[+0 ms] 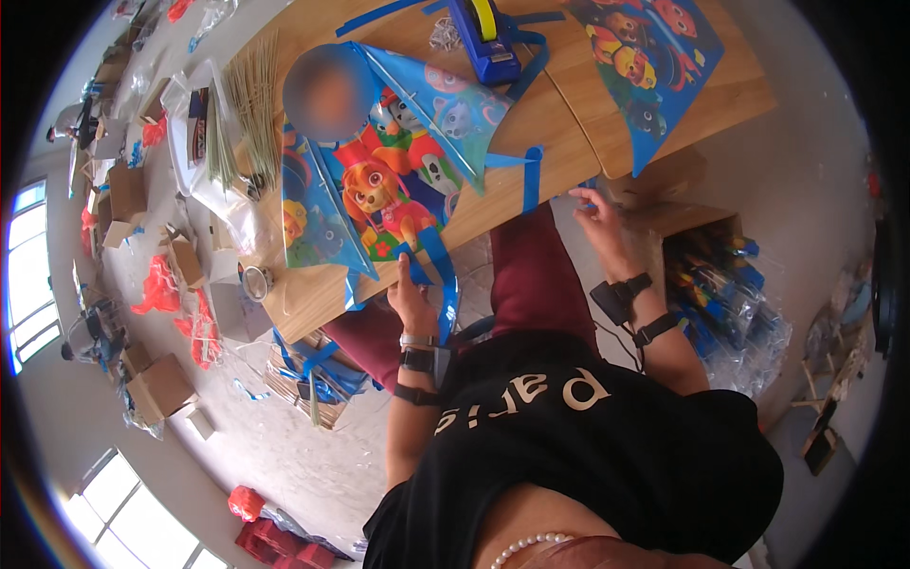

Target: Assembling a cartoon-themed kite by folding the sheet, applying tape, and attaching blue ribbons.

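Observation:
A blue kite printed with cartoon dogs lies at the front of the wooden table, its side flaps folded over and thin rods along them. My left hand is at the table's front edge, closed with the thumb up on a blue ribbon at the kite's lower corner. The ribbon loops down past my wrist. My right hand hovers off the table edge, fingers bent and apart, holding nothing that I can see. Another blue strip hangs over the edge between my hands.
A blue tape dispenser stands at the back, and a second printed kite lies right. Thin sticks are bundled at the left beside a tape roll. An open carton of wrapped goods sits right; boxes litter the left floor.

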`<state>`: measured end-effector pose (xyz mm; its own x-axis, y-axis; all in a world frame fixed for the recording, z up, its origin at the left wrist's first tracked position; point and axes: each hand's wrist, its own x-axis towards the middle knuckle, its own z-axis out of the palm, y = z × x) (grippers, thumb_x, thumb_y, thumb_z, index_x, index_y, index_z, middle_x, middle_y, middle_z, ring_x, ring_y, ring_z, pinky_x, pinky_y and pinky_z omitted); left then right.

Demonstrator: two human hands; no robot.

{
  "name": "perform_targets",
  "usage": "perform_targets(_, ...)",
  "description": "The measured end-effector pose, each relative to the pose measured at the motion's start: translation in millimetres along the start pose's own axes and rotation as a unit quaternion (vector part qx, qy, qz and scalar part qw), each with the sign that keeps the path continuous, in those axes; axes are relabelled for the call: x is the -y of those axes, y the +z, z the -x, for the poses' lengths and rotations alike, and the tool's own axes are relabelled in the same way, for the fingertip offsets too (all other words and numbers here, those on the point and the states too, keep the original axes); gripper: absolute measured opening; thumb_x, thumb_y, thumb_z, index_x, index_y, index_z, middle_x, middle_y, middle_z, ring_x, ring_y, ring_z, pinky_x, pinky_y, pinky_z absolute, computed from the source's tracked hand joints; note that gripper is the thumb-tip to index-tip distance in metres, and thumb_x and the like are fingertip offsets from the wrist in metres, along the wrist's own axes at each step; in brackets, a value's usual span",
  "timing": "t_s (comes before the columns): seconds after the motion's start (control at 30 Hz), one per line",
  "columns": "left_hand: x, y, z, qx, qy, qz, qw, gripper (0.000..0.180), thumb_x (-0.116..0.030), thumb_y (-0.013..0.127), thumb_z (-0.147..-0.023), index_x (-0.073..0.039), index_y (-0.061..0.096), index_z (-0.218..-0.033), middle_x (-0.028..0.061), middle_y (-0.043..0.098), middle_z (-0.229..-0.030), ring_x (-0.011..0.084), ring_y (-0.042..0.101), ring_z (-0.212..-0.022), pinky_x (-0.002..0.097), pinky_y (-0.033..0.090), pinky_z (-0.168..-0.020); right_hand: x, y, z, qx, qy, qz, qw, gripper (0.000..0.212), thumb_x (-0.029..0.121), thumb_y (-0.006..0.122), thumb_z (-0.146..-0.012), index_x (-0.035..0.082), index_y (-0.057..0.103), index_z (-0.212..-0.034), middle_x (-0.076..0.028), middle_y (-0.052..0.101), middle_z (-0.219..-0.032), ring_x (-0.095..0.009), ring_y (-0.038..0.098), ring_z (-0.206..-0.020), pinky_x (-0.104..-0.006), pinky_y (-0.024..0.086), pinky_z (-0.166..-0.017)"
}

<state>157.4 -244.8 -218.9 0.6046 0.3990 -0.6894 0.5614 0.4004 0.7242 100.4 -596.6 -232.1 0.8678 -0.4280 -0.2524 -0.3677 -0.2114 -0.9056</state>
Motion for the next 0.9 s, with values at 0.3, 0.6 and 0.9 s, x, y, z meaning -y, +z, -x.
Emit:
perform_targets(0.3, -1, 3, 1, -0.009, -0.001, 0.005, 1.0, 0.033, -0.032, 0.083, -0.088, -0.022, 0.054, -0.076, -0.0109, 0.042, -0.062, 0.0053, 0.038, -0.049, 0.0267, 0.031, -0.049, -21, 20, -5, -0.034, -0.011, 0.012, 0.999, 0.035, 0.015, 0.081, -0.083, 0.005, 0.067, -0.114, -0.003, 0.068, -0.114, -0.012, 0.059, -0.083, -0.0265, 0.05, -0.074)
perform_targets(0.6, 1, 1, 1, 0.011, 0.002, 0.017, 1.0, 0.031, -0.032, 0.082, -0.089, -0.021, 0.056, -0.078, -0.01, 0.047, -0.063, 0.0049, 0.043, -0.049, 0.0251, 0.032, -0.047, -16, 29, -4, -0.043, 0.032, -0.035, 0.998, 0.028, 0.02, 0.079, -0.088, 0.004, 0.069, -0.109, -0.003, 0.071, -0.105, -0.012, 0.061, -0.083, -0.0286, 0.051, -0.075)
perform_targets(0.9, 2, 0, -1, 0.011, 0.009, 0.016, 1.0, 0.03, -0.032, 0.082, -0.089, -0.021, 0.057, -0.078, -0.0105, 0.046, -0.062, 0.0051, 0.042, -0.049, 0.0256, 0.031, -0.046, -16, 24, -3, -0.005, 0.122, -0.12, 0.985, 0.019, 0.021, 0.075, -0.093, 0.003, 0.07, -0.098, 0.001, 0.067, -0.089, -0.008, 0.058, -0.079, -0.026, 0.048, -0.072)
